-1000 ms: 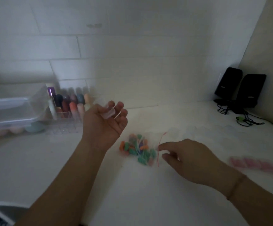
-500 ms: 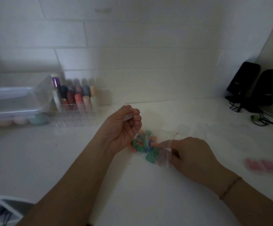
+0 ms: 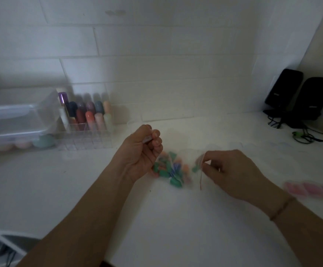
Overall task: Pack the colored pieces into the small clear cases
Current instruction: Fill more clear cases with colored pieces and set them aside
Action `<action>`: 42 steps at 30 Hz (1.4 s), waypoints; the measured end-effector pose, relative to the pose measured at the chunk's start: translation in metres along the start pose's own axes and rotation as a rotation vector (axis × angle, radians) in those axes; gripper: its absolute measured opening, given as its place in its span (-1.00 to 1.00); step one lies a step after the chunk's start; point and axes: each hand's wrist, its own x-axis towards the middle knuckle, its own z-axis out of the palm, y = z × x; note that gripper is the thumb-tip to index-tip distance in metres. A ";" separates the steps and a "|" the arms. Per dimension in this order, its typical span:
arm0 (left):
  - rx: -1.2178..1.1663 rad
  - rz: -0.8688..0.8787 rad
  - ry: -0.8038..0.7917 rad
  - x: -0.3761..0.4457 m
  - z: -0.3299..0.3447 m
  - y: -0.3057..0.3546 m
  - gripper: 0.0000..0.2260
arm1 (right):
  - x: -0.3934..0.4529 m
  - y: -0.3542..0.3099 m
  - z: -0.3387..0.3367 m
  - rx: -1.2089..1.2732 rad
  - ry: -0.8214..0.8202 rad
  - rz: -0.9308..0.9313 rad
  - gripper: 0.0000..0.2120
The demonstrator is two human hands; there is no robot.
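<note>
Fingers [image 3: 205, 167] have drawn the bag [image 3: 178, 168] mouth rightward.

Left hand [image 3: 139, 155] sits at ten o'clock of the right, palm up, fingers curled closed; right hand [image 3: 232, 172] pinches thumb against forefinger, knuckles up.

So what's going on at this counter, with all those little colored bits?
A person is sorting small colored pieces that sit in a clear plastic bag on the white counter. The right hand pinches the bag's open edge by its red strip. The left hand holds a small clear case in its curled fingers, just above the pile. No piece appears to be in that case yet, though the picture is dim.
</note>
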 end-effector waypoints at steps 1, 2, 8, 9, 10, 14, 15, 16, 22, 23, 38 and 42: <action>0.005 -0.001 0.002 0.000 0.000 0.000 -0.77 | 0.002 0.001 -0.009 0.121 -0.007 0.034 -0.85; 0.013 -0.005 0.004 -0.001 0.001 0.000 -0.78 | 0.004 0.002 -0.020 0.211 -0.026 0.078 -0.82; 0.064 -0.048 0.006 -0.007 0.004 -0.004 -0.80 | -0.006 0.005 -0.066 0.829 0.087 0.287 -0.88; 0.060 -0.062 0.004 -0.009 0.006 -0.006 -0.80 | -0.010 0.004 -0.066 0.902 0.103 0.313 -0.89; 0.053 -0.074 0.000 -0.011 0.009 -0.008 -0.81 | -0.015 0.003 -0.065 0.945 0.110 0.334 -0.86; 0.049 -0.094 -0.040 -0.027 0.036 -0.017 -0.84 | -0.035 -0.005 -0.062 1.124 0.119 0.360 -0.75; 0.026 -0.121 -0.064 -0.032 0.044 -0.021 -0.81 | -0.039 -0.009 -0.061 1.193 0.116 0.346 -0.75; -0.015 -0.163 -0.085 -0.038 0.053 -0.027 -0.74 | -0.042 -0.013 -0.061 1.253 0.111 0.326 -0.76; 0.138 -0.148 -0.097 -0.057 0.083 -0.077 -0.40 | -0.056 -0.027 -0.064 1.490 0.121 0.158 -0.79; 0.169 -0.110 -0.103 -0.058 0.084 -0.083 -0.40 | -0.059 -0.027 -0.064 1.498 0.125 0.146 -0.79; 0.407 0.096 -0.070 -0.072 0.078 -0.108 -0.40 | -0.075 -0.044 -0.040 0.195 0.453 -0.007 -0.84; 0.389 0.095 -0.094 -0.070 0.074 -0.104 -0.43 | -0.073 -0.044 -0.038 0.178 0.444 -0.144 -0.86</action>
